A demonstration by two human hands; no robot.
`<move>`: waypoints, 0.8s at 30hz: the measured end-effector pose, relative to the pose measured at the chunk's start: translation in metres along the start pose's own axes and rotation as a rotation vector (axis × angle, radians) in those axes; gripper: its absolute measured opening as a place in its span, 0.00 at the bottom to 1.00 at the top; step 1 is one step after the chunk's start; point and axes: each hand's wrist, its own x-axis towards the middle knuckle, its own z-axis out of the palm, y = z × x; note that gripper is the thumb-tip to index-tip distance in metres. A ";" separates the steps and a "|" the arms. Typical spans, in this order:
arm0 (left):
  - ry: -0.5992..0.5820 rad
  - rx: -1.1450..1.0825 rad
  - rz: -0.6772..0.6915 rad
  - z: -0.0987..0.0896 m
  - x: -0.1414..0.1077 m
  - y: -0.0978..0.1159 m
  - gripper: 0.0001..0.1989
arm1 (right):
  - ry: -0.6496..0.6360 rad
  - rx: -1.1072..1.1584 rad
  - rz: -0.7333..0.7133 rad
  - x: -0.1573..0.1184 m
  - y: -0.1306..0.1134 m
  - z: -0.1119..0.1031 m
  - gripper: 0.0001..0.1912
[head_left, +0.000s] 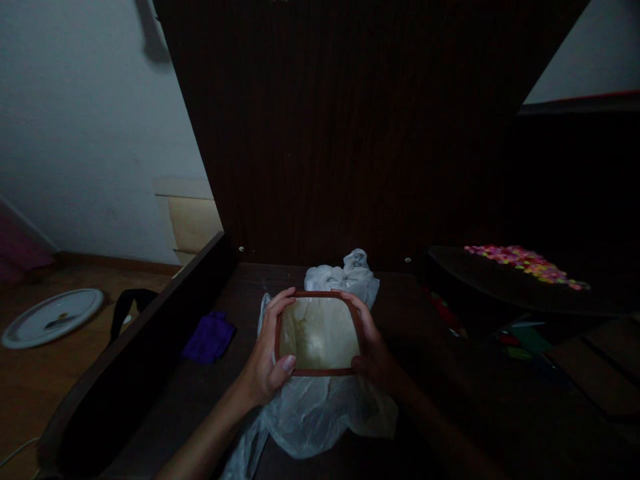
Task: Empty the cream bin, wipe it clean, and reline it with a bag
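Note:
Between my two hands is a mirror [320, 333] with a rounded reddish-brown frame, its pale, hazy face turned up toward me. My left hand [270, 353] grips the left side, thumb on the lower left corner and fingers around the upper left edge. My right hand [373, 347] closes on the right side in the same way, partly in shadow. A translucent plastic bag [320, 417] lies crumpled under the mirror and spreads toward me. Behind the mirror sits a knotted white plastic bag [345, 273].
A purple cloth [209, 338] lies on the dark surface at left, beside a raised side board [150, 333]. A dark upright panel [350, 133] stands behind. At right, a dark shelf [500, 277] carries colourful small pieces [530, 263]. A white oval plate-like object [53, 317] rests on the floor.

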 end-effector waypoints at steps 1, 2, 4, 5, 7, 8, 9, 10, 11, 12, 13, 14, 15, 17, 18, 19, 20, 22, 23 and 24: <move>0.003 -0.008 0.003 0.000 0.001 0.000 0.38 | -0.007 0.028 0.023 0.000 0.000 0.000 0.57; 0.002 -0.017 0.008 0.000 0.001 0.000 0.39 | -0.016 0.054 0.047 0.000 0.000 0.000 0.59; -0.006 -0.032 0.009 -0.002 0.002 0.000 0.40 | -0.042 0.097 0.089 0.000 0.000 0.000 0.66; -0.013 -0.036 0.003 -0.003 0.002 0.000 0.41 | -0.052 0.119 0.101 0.000 0.000 0.001 0.71; -0.032 -0.042 -0.016 -0.006 0.002 -0.001 0.45 | -0.068 0.164 0.118 -0.002 0.001 0.002 0.80; -0.045 -0.053 -0.027 -0.007 0.001 -0.001 0.47 | -0.077 0.183 0.127 -0.003 0.002 0.003 0.83; -0.056 -0.074 -0.040 -0.008 -0.001 -0.002 0.50 | -0.085 0.194 0.134 -0.004 0.002 0.004 0.84; -0.067 -0.100 -0.051 -0.008 -0.002 -0.004 0.53 | -0.093 0.194 0.138 -0.005 0.003 0.004 0.84; -0.076 -0.129 -0.061 -0.008 -0.004 -0.005 0.57 | -0.102 0.183 0.142 -0.006 0.003 0.004 0.82; -0.089 -0.151 -0.073 -0.008 -0.007 -0.006 0.61 | -0.116 0.163 0.149 -0.007 0.004 0.003 0.79; -0.102 -0.163 -0.087 -0.007 -0.009 -0.007 0.65 | -0.134 0.134 0.160 -0.008 0.005 0.002 0.76; -0.115 -0.160 -0.101 -0.007 -0.011 -0.008 0.68 | -0.158 0.101 0.178 -0.009 0.006 0.000 0.72; -0.128 -0.147 -0.114 -0.006 -0.012 -0.009 0.71 | -0.184 0.062 0.205 -0.011 0.008 -0.002 0.67; -0.143 -0.120 -0.137 -0.006 -0.015 -0.011 0.74 | -0.222 -0.025 0.254 -0.015 0.015 -0.007 0.61; -0.146 -0.111 -0.143 -0.005 -0.016 -0.012 0.74 | -0.231 -0.070 0.267 -0.017 0.020 -0.009 0.60; -0.150 -0.107 -0.148 -0.005 -0.016 -0.013 0.74 | -0.229 -0.116 0.269 -0.020 0.026 -0.011 0.59; -0.156 -0.104 -0.155 -0.005 -0.016 -0.014 0.73 | -0.219 -0.158 0.263 -0.022 0.032 -0.013 0.60; -0.181 -0.092 -0.178 -0.004 -0.017 -0.017 0.69 | -0.190 -0.216 0.236 -0.027 0.044 -0.016 0.61; -0.196 -0.083 -0.188 -0.003 -0.018 -0.019 0.67 | -0.181 -0.230 0.224 -0.029 0.048 -0.017 0.62; -0.206 -0.078 -0.193 -0.003 -0.019 -0.020 0.64 | -0.177 -0.236 0.214 -0.031 0.052 -0.017 0.63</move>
